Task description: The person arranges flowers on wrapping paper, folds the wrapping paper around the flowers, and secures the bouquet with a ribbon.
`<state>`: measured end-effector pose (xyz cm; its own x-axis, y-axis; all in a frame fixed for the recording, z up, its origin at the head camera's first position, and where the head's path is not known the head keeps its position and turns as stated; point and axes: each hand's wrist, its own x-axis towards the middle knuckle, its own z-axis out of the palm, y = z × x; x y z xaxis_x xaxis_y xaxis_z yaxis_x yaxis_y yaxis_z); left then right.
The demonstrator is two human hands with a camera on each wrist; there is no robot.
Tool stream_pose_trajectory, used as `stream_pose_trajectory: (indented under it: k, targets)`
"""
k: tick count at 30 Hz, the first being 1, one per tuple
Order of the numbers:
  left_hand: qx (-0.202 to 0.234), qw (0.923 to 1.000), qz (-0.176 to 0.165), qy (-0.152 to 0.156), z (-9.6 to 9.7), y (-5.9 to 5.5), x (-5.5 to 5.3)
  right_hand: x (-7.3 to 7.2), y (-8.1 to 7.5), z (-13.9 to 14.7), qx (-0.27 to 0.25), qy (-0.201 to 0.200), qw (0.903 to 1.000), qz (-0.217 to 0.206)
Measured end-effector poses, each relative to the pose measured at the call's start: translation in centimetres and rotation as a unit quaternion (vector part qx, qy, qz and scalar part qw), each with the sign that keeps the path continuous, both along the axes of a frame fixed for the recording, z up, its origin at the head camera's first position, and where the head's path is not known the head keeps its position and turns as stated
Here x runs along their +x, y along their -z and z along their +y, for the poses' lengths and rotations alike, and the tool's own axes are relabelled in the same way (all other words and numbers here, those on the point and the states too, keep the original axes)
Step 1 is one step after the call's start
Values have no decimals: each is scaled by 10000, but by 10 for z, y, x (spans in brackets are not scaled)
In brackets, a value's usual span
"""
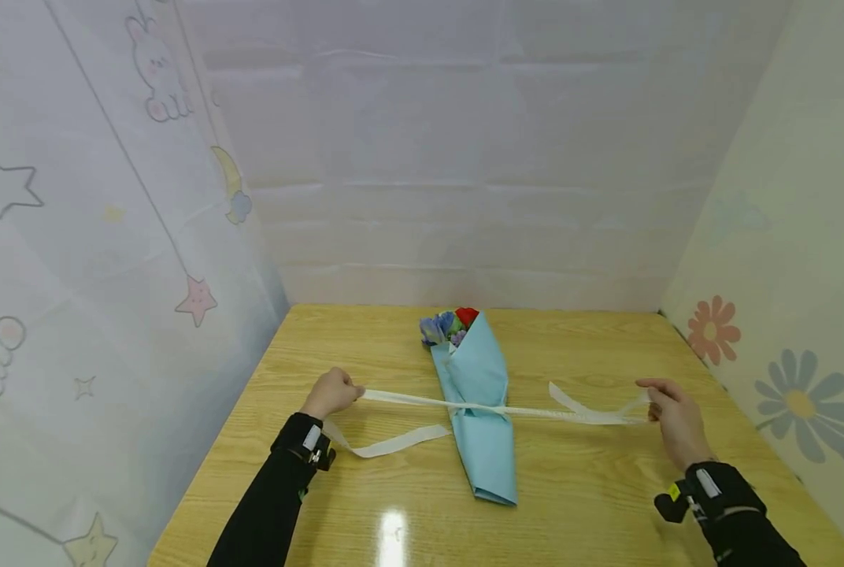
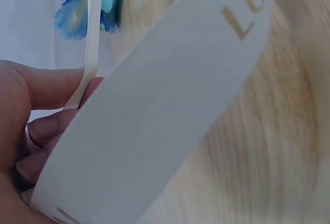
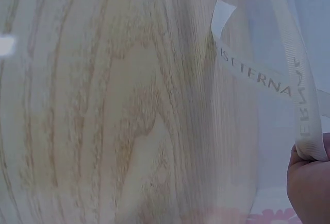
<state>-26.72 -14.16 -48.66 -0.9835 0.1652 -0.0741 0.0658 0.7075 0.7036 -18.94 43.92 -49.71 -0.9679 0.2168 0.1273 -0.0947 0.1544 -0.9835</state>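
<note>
A bouquet wrapped in light blue paper [image 1: 480,398] lies on the wooden table [image 1: 585,496], with red and blue flowers [image 1: 450,323] at its far end. A white ribbon [image 1: 422,400] with gold lettering is stretched taut across the wrap. My left hand [image 1: 333,391] pinches the ribbon's left part [image 2: 154,126], and a loose tail [image 1: 394,442] trails on the table. My right hand [image 1: 671,416] pinches the right part [image 3: 304,110], whose free end [image 1: 560,394] curls toward the bouquet.
Pale curtains with star, moon and rabbit prints [image 1: 110,236] hang at the left. A white wall stands behind, and a flowered panel [image 1: 797,394] closes the right side. The table's near edge carries a light glare [image 1: 394,535].
</note>
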Motion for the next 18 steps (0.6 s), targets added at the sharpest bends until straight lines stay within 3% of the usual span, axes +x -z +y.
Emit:
stream_pose_trajectory:
  k: [4,10,15,18]
  targets:
    - [-84,9996,-23,-279,-8,8,2,-1,8,13,-144,571,9981,-185]
    - [-400,9972,-94,-622,-21,22,2,1,16,29,807,1485,9822,-818]
    - [-705,9946,-147,-753,-33,25,5,3,22,44,892,2085,9673,-1139]
    - [-810,9927,-211,-863,-41,30,6,7,30,57,603,2382,9601,-1339]
